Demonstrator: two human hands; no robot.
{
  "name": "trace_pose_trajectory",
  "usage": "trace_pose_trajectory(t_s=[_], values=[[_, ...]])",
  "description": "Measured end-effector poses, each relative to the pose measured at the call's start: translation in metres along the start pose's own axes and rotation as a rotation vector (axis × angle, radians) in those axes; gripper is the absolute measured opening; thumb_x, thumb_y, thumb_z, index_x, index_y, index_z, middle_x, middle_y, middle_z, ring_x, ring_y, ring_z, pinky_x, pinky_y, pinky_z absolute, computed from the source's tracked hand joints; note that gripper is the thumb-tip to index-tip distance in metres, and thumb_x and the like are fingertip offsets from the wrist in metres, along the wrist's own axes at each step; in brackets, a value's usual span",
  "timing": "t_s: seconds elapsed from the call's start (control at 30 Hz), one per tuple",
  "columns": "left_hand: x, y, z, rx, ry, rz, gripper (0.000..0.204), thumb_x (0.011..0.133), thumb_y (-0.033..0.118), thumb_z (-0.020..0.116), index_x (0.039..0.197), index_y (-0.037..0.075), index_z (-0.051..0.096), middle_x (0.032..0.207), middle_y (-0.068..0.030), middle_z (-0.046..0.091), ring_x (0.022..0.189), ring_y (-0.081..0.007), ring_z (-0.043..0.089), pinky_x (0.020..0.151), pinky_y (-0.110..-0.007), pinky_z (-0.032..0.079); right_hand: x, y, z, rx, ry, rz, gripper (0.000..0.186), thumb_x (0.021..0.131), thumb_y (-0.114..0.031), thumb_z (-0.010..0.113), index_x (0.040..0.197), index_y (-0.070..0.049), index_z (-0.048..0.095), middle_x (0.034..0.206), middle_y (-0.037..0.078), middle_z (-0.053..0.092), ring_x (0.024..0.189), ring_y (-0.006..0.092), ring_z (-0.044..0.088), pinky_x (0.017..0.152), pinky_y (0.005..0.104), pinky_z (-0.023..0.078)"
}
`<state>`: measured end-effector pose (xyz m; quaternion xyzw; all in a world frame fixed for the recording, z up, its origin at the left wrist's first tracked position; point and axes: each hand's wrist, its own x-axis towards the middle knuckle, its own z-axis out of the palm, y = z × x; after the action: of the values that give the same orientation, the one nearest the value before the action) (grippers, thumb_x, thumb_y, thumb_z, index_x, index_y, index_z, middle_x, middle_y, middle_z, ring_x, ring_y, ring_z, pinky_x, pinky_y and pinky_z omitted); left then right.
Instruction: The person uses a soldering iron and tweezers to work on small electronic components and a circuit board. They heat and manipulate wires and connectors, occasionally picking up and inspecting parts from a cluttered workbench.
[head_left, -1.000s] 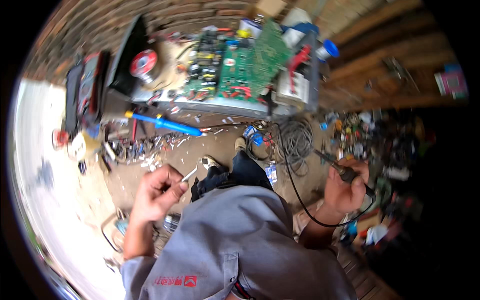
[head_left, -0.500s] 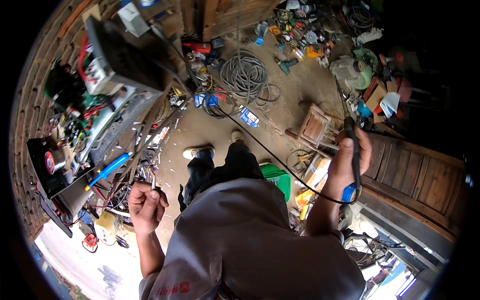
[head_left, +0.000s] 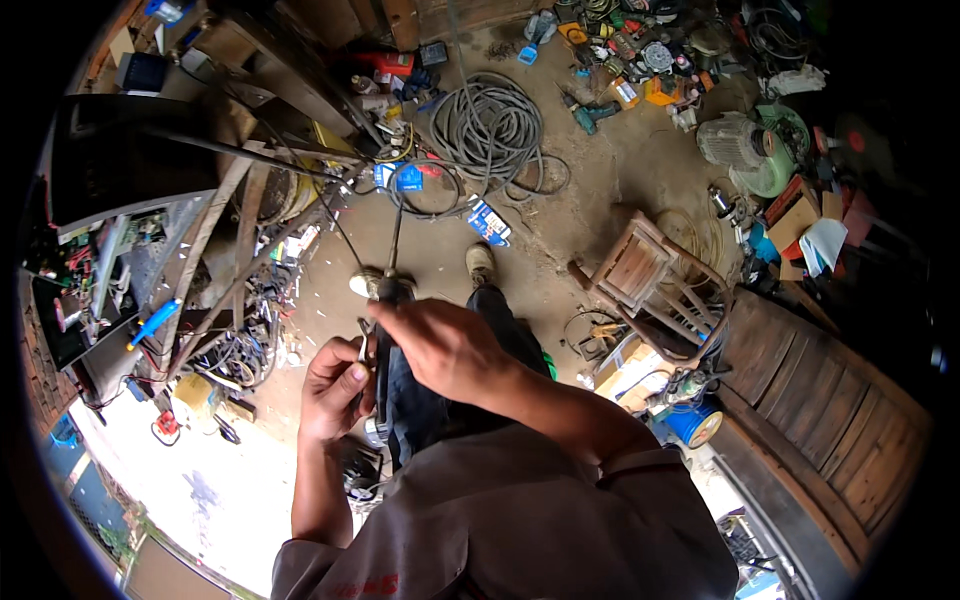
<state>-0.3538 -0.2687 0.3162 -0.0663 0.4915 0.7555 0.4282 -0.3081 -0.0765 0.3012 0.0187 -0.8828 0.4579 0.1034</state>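
Observation:
My right hand [head_left: 447, 345] is wrapped round the black handle of a soldering iron [head_left: 391, 291], its long thin shaft directed away from me. Close beside it, my left hand [head_left: 332, 392] pinches a small pale metal piece [head_left: 364, 342] between thumb and fingers. The piece is next to the iron's handle; whether they touch I cannot tell. Both hands are in front of my body, above my legs. The fingers partly hide the handle and the small piece.
At left a cluttered workbench carries electronic parts and a blue pen-shaped tool [head_left: 155, 324]. Ahead on the floor are a coil of grey cable [head_left: 485, 130] and a green drill [head_left: 590, 115]. A wooden chair [head_left: 632, 268] and a wooden plank panel [head_left: 800, 370] stand at right.
My right hand has brought the soldering iron leftward from the far right to beside my left hand. The left hand has shifted slightly right, still pinching the small piece. The view has shifted too.

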Motion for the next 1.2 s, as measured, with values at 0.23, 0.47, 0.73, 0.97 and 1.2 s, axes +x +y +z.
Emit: trace_pose_trajectory(t_s=[0.23, 0.47, 0.73, 0.97, 1.2], values=[[0.032, -0.058, -0.014, 0.024, 0.008, -0.147, 0.011, 0.091, 0.010, 0.060, 0.090, 0.001, 0.055, 0.093, -0.0191, 0.061, 0.046, -0.0053, 0.043, 0.040, -0.018, 0.035, -0.029, 0.075, 0.025, 0.226, -0.163, -0.006, 0.051, 0.072, -0.004, 0.065, 0.121, -0.002, 0.052, 0.082, 0.008, 0.060, 0.068, 0.0234, 0.061, 0.060, 0.0343, 0.050], [0.093, -0.131, -0.081, 0.271, 0.215, 0.038, 0.019, 0.086, 0.014, 0.065, 0.088, -0.001, 0.054, 0.092, -0.0201, 0.058, 0.055, -0.0092, 0.048, 0.045, -0.020, 0.038, -0.170, 0.339, 0.064, 0.027, -0.265, 0.987, 0.033, 0.081, -0.023, 0.069, 0.105, -0.001, 0.063, 0.080, 0.015, 0.067, 0.070, 0.0299, 0.066, 0.064, 0.0385, 0.053], [0.106, -0.191, -0.132, 0.397, 0.508, 0.225, 0.028, 0.085, 0.029, 0.068, 0.088, 0.007, 0.051, 0.086, -0.0141, 0.053, 0.071, -0.0145, 0.047, 0.061, -0.024, 0.040, -0.373, 0.541, 0.031, -0.940, -1.315, 0.891, 0.102, 0.055, -0.052, 0.084, 0.138, -0.015, 0.037, 0.111, 0.018, 0.060, 0.109, 0.0351, 0.057, 0.102, 0.0576, 0.035], [0.070, -0.185, -0.135, 0.204, 0.688, 0.218, 0.029, 0.081, 0.020, 0.075, 0.086, 0.002, 0.053, 0.096, -0.0134, 0.055, 0.089, -0.0150, 0.052, 0.080, -0.024, 0.048, -0.422, 0.600, 0.033, -1.080, -1.386, 0.711, 0.021, 0.068, -0.026, 0.070, 0.084, -0.012, 0.069, 0.085, 0.008, 0.068, 0.094, 0.0255, 0.063, 0.095, 0.0498, 0.039], [0.064, -0.173, -0.144, 0.142, 0.654, 0.358, 0.029, 0.083, 0.019, 0.072, 0.089, 0.003, 0.049, 0.097, -0.0151, 0.053, 0.080, -0.0143, 0.053, 0.066, -0.020, 0.049, -0.340, 0.564, 0.051, -0.903, -1.397, 0.728, 0.070, 0.068, -0.043, 0.076, 0.119, -0.003, 0.050, 0.118, 0.015, 0.058, 0.116, 0.0304, 0.051, 0.103, 0.0518, 0.033]])
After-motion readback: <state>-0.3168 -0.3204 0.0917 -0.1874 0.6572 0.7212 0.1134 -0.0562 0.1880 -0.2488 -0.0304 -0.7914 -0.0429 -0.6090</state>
